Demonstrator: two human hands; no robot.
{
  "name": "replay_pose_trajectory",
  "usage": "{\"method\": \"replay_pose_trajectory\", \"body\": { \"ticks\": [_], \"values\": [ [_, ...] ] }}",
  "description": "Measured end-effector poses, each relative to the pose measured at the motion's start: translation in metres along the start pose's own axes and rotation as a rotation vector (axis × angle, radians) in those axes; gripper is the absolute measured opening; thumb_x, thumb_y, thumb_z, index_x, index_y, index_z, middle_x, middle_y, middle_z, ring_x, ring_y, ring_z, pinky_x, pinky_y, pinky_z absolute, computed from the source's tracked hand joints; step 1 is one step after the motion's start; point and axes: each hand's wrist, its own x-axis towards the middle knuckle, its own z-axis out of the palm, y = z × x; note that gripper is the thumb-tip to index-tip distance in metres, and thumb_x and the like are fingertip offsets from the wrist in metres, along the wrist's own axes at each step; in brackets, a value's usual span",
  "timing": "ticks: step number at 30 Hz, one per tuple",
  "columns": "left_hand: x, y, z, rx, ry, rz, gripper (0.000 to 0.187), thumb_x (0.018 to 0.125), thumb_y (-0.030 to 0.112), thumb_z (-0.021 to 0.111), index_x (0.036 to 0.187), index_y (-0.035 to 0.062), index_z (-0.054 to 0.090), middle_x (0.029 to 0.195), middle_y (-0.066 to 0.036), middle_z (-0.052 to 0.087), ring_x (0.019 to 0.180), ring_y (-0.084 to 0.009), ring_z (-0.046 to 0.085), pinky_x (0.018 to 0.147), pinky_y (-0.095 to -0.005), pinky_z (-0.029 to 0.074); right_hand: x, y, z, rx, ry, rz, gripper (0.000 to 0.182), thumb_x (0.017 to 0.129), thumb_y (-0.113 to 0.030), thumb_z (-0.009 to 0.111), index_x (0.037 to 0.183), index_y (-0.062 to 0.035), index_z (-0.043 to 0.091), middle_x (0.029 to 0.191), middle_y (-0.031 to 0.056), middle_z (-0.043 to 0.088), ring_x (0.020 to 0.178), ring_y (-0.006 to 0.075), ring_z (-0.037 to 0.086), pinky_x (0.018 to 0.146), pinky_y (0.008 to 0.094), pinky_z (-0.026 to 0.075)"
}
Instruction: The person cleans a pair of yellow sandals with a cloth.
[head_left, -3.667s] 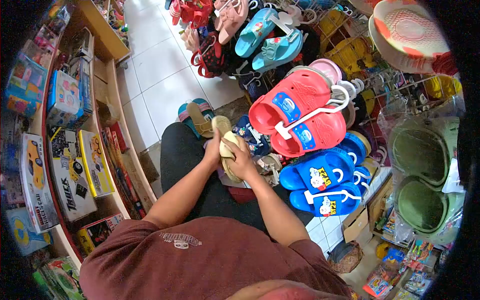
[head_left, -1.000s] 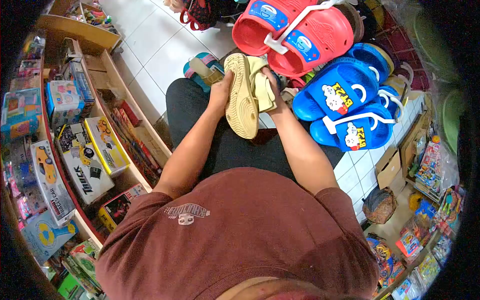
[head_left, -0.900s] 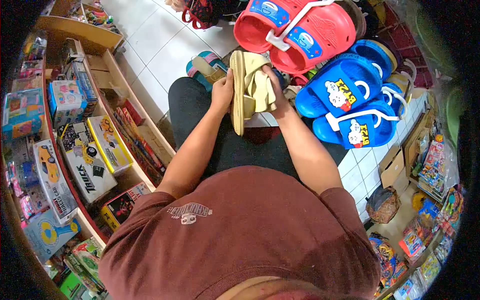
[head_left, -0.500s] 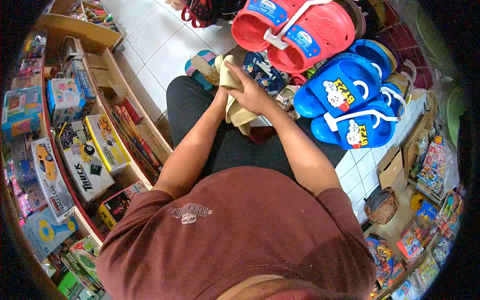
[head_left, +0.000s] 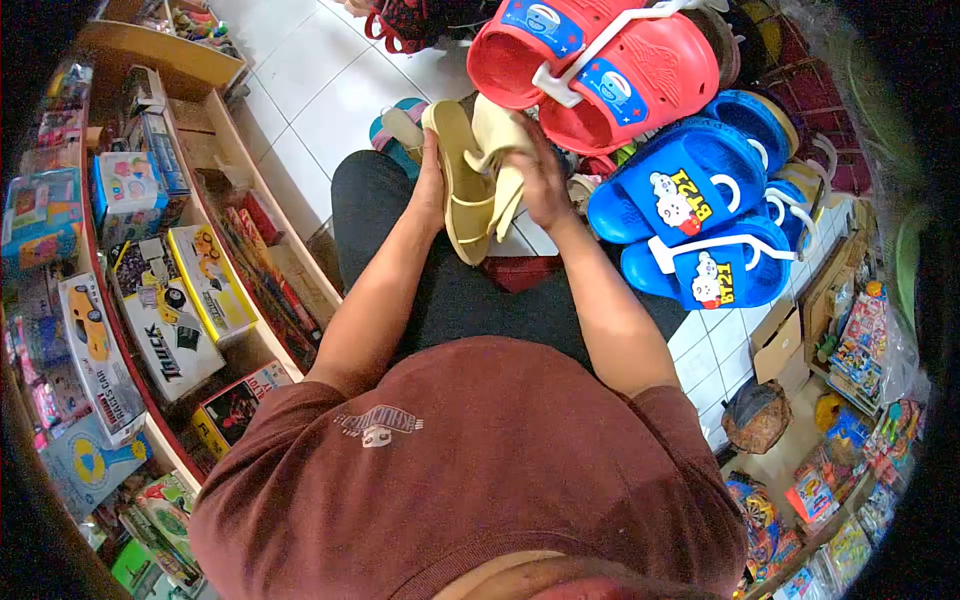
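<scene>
In front of my knees, my left hand (head_left: 430, 185) grips a yellowish sandal (head_left: 462, 180) along its outer side. The sandal is upright on its length, with its footbed and straps facing my right. Close beside it, my right hand (head_left: 542, 178) is closed round a pale yellow cloth (head_left: 500, 150), whose folded end hangs down next to the sole. Behind the sandal lies another sandal with a teal and pink edge (head_left: 405, 125). Blue slides with a cartoon print (head_left: 675, 185) hang to the right of my right hand.
Red clogs (head_left: 610, 75) hang on a white hook above the blue slides. On the left, a wooden shelf (head_left: 245, 190) holds boxed toys, among them a truck box (head_left: 165, 320). White floor tiles (head_left: 320, 65) show ahead. Packaged toys (head_left: 860, 340) and a cardboard box (head_left: 782, 345) stand at the right.
My hands have moved apart. The sandal, earlier mostly covered by cloth and hand, now shows its footbed, and the cloth has shifted to the right with my right hand.
</scene>
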Motion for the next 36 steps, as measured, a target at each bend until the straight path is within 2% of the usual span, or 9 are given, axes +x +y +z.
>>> {"method": "replay_pose_trajectory", "body": {
  "ticks": [1, 5, 7, 13, 20, 26, 29, 31, 36],
  "values": [
    [-0.004, 0.002, 0.007, 0.009, -0.014, -0.018, 0.085, 0.090, 0.075, 0.030, 0.144, 0.0101, 0.038, 0.135, -0.012, 0.054, 0.120, -0.0270, 0.056, 0.101, -0.0416, 0.046, 0.008, 0.015, -0.006, -0.276, -0.093, -0.315, 0.059, 0.082, -0.015, 0.062, 0.139, -0.0077, 0.047, 0.141, 0.0212, 0.045, 0.130, 0.0334, 0.045, 0.110, 0.0421, 0.034],
    [0.006, -0.020, -0.009, 0.056, -0.085, -0.095, 0.065, 0.100, 0.056, 0.033, 0.145, 0.0100, 0.037, 0.135, -0.012, 0.053, 0.119, -0.0252, 0.057, 0.101, -0.0402, 0.047, -0.001, 0.029, 0.021, -0.624, -0.007, -0.305, 0.078, 0.072, -0.015, 0.074, 0.144, -0.0221, 0.043, 0.152, 0.0272, 0.019, 0.138, 0.0490, 0.024, 0.111, 0.0546, 0.027],
    [0.001, -0.017, 0.000, 0.116, -0.054, -0.088, 0.062, 0.101, 0.053, 0.035, 0.145, 0.0094, 0.038, 0.136, -0.012, 0.053, 0.118, -0.0243, 0.057, 0.100, -0.0394, 0.047, 0.001, 0.030, 0.026, -0.657, 0.066, -0.343, 0.077, 0.078, -0.012, 0.071, 0.147, -0.0138, 0.036, 0.148, 0.0265, 0.030, 0.136, 0.0418, 0.034, 0.111, 0.0470, 0.029],
    [-0.013, -0.007, 0.012, 0.123, 0.001, -0.156, 0.087, 0.088, 0.076, 0.032, 0.143, 0.0085, 0.041, 0.130, -0.011, 0.057, 0.113, -0.0221, 0.060, 0.097, -0.0371, 0.049, 0.022, 0.053, 0.001, -0.024, 0.432, 0.312, 0.050, 0.083, -0.011, 0.059, 0.130, 0.0014, 0.049, 0.126, 0.0199, 0.057, 0.114, 0.0297, 0.056, 0.097, 0.0377, 0.043],
    [0.001, -0.014, -0.002, 0.098, 0.023, -0.106, 0.081, 0.089, 0.074, 0.036, 0.136, 0.0096, 0.050, 0.124, -0.009, 0.061, 0.108, -0.0199, 0.062, 0.093, -0.0365, 0.051, 0.008, 0.017, 0.008, -0.749, 0.030, -0.334, 0.063, 0.067, -0.006, 0.070, 0.128, -0.0178, 0.060, 0.130, 0.0236, 0.052, 0.120, 0.0423, 0.050, 0.103, 0.0492, 0.039],
    [-0.003, -0.010, -0.005, -0.050, -0.057, -0.160, 0.083, 0.089, 0.074, 0.035, 0.140, 0.0099, 0.045, 0.129, -0.011, 0.059, 0.109, -0.0222, 0.062, 0.093, -0.0376, 0.051, 0.019, 0.059, -0.003, -0.683, 0.407, -0.115, 0.058, 0.068, -0.007, 0.070, 0.124, -0.0168, 0.063, 0.120, 0.0158, 0.057, 0.117, 0.0382, 0.051, 0.099, 0.0462, 0.042],
    [-0.001, -0.005, -0.002, -0.049, -0.025, -0.125, 0.082, 0.089, 0.074, 0.035, 0.139, 0.0100, 0.046, 0.129, -0.011, 0.059, 0.108, -0.0225, 0.062, 0.093, -0.0382, 0.051, 0.011, 0.014, 0.006, -0.805, 0.163, -0.386, 0.057, 0.068, -0.007, 0.070, 0.124, -0.0181, 0.063, 0.114, 0.0162, 0.060, 0.114, 0.0378, 0.052, 0.097, 0.0467, 0.043],
    [-0.006, -0.003, 0.002, -0.031, -0.009, -0.143, 0.081, 0.090, 0.073, 0.035, 0.138, 0.0093, 0.047, 0.127, -0.011, 0.060, 0.108, -0.0221, 0.063, 0.093, -0.0380, 0.052, 0.005, 0.003, 0.018, -0.818, 0.044, -0.186, 0.061, 0.068, -0.006, 0.069, 0.126, -0.0223, 0.062, 0.114, 0.0158, 0.059, 0.113, 0.0392, 0.051, 0.099, 0.0472, 0.042],
    [-0.002, -0.002, 0.000, -0.087, -0.018, -0.101, 0.079, 0.090, 0.073, 0.031, 0.133, 0.0091, 0.050, 0.116, -0.009, 0.063, 0.102, -0.0218, 0.064, 0.089, -0.0371, 0.053, 0.020, 0.055, -0.001, -0.642, 0.306, -0.009, 0.048, 0.086, -0.016, 0.057, 0.134, -0.0085, 0.053, 0.125, 0.0225, 0.057, 0.120, 0.0389, 0.051, 0.103, 0.0408, 0.040]
  ]
}}
